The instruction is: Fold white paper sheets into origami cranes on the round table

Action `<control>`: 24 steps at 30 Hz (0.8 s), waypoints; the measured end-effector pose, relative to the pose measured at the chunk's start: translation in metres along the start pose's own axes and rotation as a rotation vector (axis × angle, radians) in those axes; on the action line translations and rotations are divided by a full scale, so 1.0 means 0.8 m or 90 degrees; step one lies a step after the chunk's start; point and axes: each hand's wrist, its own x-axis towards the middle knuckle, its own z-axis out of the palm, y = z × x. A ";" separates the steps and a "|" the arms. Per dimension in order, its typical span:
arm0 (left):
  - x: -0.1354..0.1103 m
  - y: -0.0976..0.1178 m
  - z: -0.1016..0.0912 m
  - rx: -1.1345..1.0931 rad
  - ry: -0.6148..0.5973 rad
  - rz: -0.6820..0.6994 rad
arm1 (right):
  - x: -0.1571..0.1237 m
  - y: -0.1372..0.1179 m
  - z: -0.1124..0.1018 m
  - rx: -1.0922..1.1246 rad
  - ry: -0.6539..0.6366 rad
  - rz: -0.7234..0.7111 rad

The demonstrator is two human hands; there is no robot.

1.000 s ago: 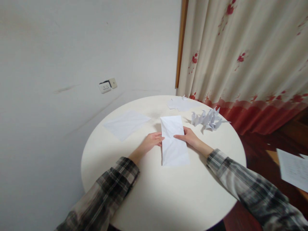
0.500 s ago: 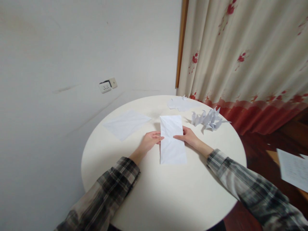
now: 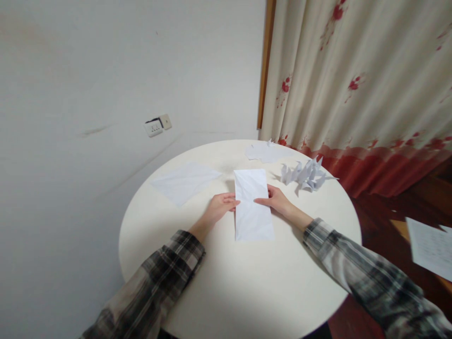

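A folded white sheet of paper [image 3: 252,207] lies lengthwise on the round white table [image 3: 243,282], in front of me. My left hand [image 3: 221,208] rests at its left edge, fingers loosely curled, with the fingertips on the paper. My right hand [image 3: 277,200] presses the right edge with its fingers stretched flat. Both sleeves are plaid.
A flat creased white sheet [image 3: 185,181] lies at the table's left. Several folded paper figures [image 3: 305,174] and a crumpled piece [image 3: 264,151] sit at the far right. A flowered curtain [image 3: 353,84] hangs behind. A printed sheet [image 3: 429,247] lies off the table at the right.
The folded sheet has shifted slightly away from me and straightened, its near edge lying farther from me than a second ago. Both hands stay at its edges.
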 end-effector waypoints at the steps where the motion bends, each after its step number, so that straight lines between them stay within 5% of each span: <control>1: 0.000 0.000 0.000 -0.003 0.002 -0.002 | 0.000 0.000 0.000 -0.002 -0.002 -0.003; 19: 0.002 -0.002 0.001 0.003 0.014 0.008 | -0.002 -0.001 0.001 0.015 -0.015 0.009; 24: 0.010 -0.010 -0.006 0.112 0.006 0.077 | -0.004 -0.010 0.004 0.072 -0.013 0.030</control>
